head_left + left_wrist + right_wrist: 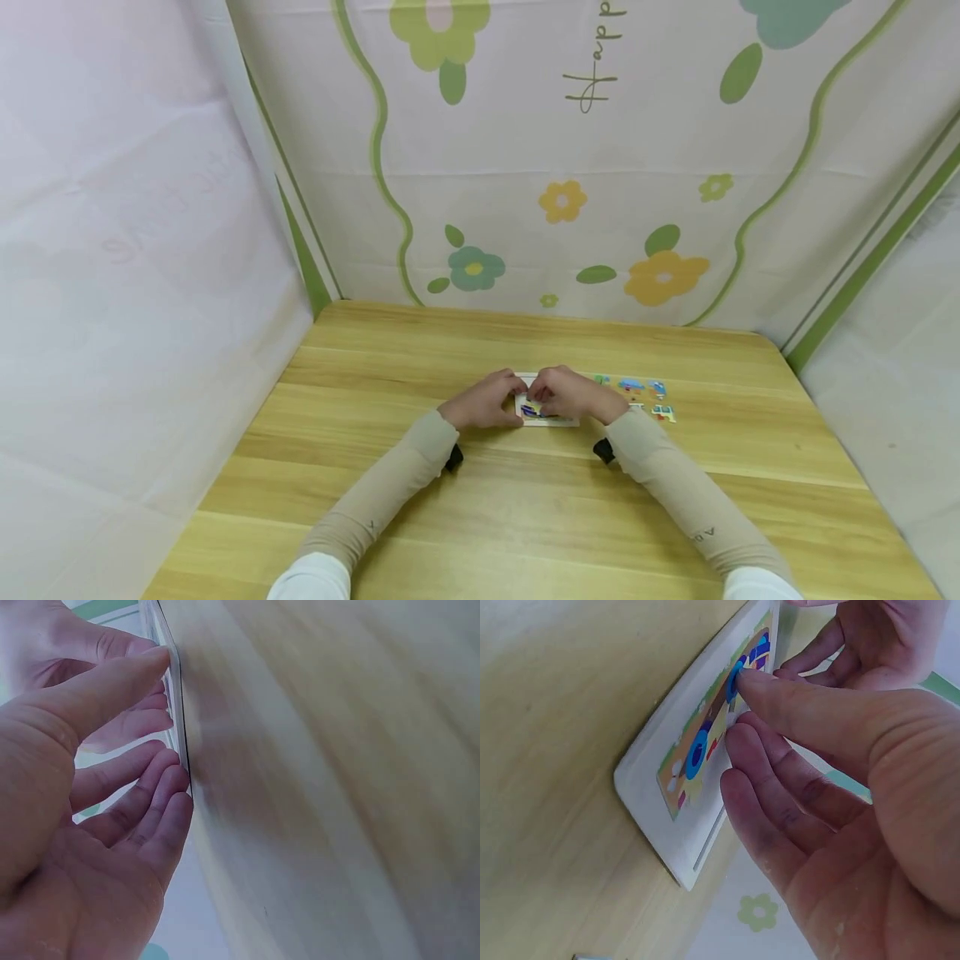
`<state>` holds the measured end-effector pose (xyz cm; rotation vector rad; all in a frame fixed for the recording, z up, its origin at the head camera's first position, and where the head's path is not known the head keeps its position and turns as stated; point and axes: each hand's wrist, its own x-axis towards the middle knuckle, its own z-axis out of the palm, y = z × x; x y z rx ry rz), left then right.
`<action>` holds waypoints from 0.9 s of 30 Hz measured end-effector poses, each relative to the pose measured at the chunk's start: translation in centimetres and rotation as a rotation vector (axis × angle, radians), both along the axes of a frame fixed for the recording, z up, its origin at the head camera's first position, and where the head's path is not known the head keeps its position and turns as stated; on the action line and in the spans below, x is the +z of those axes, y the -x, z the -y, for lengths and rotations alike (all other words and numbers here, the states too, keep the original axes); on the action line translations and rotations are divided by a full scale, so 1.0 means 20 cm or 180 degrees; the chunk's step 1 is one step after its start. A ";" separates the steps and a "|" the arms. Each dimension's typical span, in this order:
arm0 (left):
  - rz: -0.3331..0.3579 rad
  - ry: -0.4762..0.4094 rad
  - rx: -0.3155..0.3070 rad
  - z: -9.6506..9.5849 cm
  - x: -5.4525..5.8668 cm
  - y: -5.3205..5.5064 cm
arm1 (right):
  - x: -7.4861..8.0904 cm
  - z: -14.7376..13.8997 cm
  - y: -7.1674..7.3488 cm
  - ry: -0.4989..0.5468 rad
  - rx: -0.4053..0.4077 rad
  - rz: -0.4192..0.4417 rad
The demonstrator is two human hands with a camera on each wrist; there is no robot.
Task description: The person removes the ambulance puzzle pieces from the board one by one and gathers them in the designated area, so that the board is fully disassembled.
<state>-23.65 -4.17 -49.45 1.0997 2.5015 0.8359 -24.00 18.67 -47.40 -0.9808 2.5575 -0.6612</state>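
A small white-bordered puzzle board (550, 422) lies on the table, its picture showing blue wheels. At the board's left edge is my left hand (486, 402), thumb near the front corner and fingers farther back; its loosely bent fingertips (178, 776) touch the edge. My right hand (573, 393) is over the board with bent fingers. In the right wrist view its thumb (780, 694) comes down at a blue-wheel puzzle piece (733, 681), which it appears to pinch. The index fingertip is largely hidden behind the thumb. Other right fingertips (739, 784) hang beside the board.
Several loose puzzle pieces (632, 385) lie to the right of the board, partly behind the right hand. The wooden table (517, 508) meets a flower-printed cloth (510, 167) at the back. A pale cloth (135, 275) hangs at the left.
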 end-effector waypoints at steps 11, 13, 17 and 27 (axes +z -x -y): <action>0.0065 -0.0019 0.0026 0.00 0.01 0.00 | -0.01 0.02 -0.01 -0.0112 -0.0037 -0.0092; 0.0077 -0.0016 0.0035 0.00 0.01 0.00 | -0.01 0.02 -0.01 -0.0120 -0.0058 -0.0104; 0.0066 0.0003 0.0020 -0.01 0.01 0.00 | -0.01 0.02 -0.02 -0.0122 -0.0124 -0.0165; 0.0098 0.0082 0.0073 -0.01 0.01 0.00 | 0.01 0.01 -0.05 0.0217 -0.0249 -0.0032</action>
